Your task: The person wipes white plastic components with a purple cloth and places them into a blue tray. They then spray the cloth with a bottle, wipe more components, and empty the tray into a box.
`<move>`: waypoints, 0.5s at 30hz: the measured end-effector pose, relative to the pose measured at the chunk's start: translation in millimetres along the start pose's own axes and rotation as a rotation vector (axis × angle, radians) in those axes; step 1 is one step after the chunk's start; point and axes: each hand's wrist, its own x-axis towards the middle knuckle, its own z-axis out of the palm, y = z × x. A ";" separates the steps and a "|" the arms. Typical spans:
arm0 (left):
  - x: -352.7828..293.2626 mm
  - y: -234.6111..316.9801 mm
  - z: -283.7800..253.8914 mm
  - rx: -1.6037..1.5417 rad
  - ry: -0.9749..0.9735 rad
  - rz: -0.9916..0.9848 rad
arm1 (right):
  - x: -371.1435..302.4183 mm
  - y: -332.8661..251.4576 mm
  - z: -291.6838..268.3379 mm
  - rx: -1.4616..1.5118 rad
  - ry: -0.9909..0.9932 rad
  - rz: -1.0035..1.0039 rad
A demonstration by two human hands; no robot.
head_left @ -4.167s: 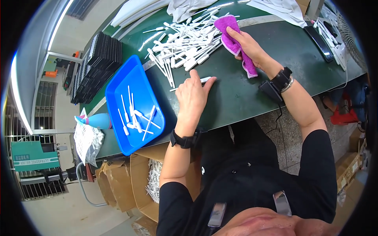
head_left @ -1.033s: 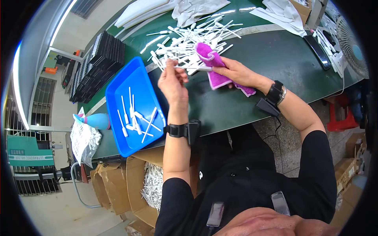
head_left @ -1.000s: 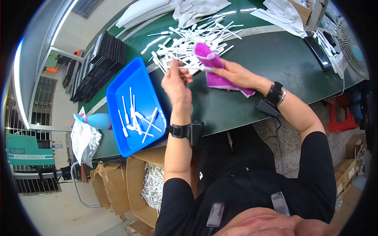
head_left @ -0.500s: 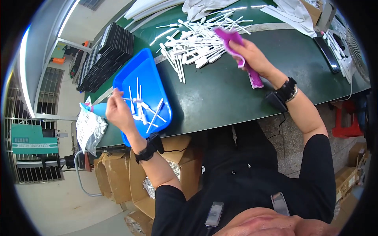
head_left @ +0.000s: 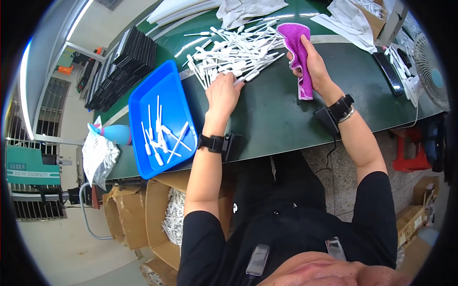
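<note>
A pile of white plastic droppers (head_left: 238, 52), thin stems with thicker bulb ends, lies on the green table. At its near edge, my left hand (head_left: 223, 95) has its fingers curled, with the end of one dropper between thumb and fingers. Its fingertips are partly hidden by the back of the hand. To the right of the pile, my right hand (head_left: 312, 66) grips a purple cloth (head_left: 296, 45) that hangs down past the palm. A blue tray (head_left: 164, 83) on the left holds several loose droppers (head_left: 160, 138).
Stacked black trays (head_left: 121, 66) stand at the far left. Beside the blue tray are a light-blue spray bottle (head_left: 114, 134) and a clear bag (head_left: 100, 157) of white pieces. White cloths (head_left: 346, 24) lie at the back, a fan (head_left: 431, 71) at right. An open carton (head_left: 157, 214) sits below the table edge.
My left hand has moved right from over the blue tray to the pile's near edge. The purple cloth has shifted slightly right and turned more upright with my right hand.
</note>
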 end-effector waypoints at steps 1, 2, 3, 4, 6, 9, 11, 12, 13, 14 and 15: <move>-0.1 1.0 -0.8 -0.017 -0.019 -0.010 | -0.2 -3.1 0.5 -0.033 -0.007 -0.002; -0.8 5.1 -4.3 -0.034 -0.039 -0.018 | -0.8 -5.7 0.1 -0.066 -0.011 -0.006; -0.8 9.4 -8.2 -0.052 -0.059 -0.023 | -1.4 -6.6 -0.7 -0.099 -0.013 -0.012; -0.2 13.7 -12.7 -0.046 -0.062 -0.007 | -3.3 -5.8 -0.4 -0.088 -0.002 -0.021; 0.4 29.0 -27.9 -0.524 -0.095 -0.210 | -10.0 -6.8 4.5 -0.089 0.034 -0.021; 0.7 42.5 -17.8 -1.074 -0.153 -0.308 | -9.4 6.8 17.3 0.023 0.049 -0.065; 0.0 46.4 -0.4 -1.689 -0.242 -0.320 | -9.8 26.2 21.3 0.133 0.044 -0.106; -0.3 50.3 5.3 -1.697 -0.257 -0.307 | -15.1 34.0 21.0 0.107 -0.228 0.003; -1.9 53.6 11.0 -1.675 -0.315 -0.280 | -16.7 38.0 18.8 0.079 -0.499 0.116; -6.8 56.6 14.1 -1.651 -0.374 -0.263 | -20.0 34.1 19.2 0.076 -0.483 0.118; -10.0 58.2 17.1 -1.626 -0.432 -0.248 | -22.8 28.9 18.3 0.043 -0.486 0.167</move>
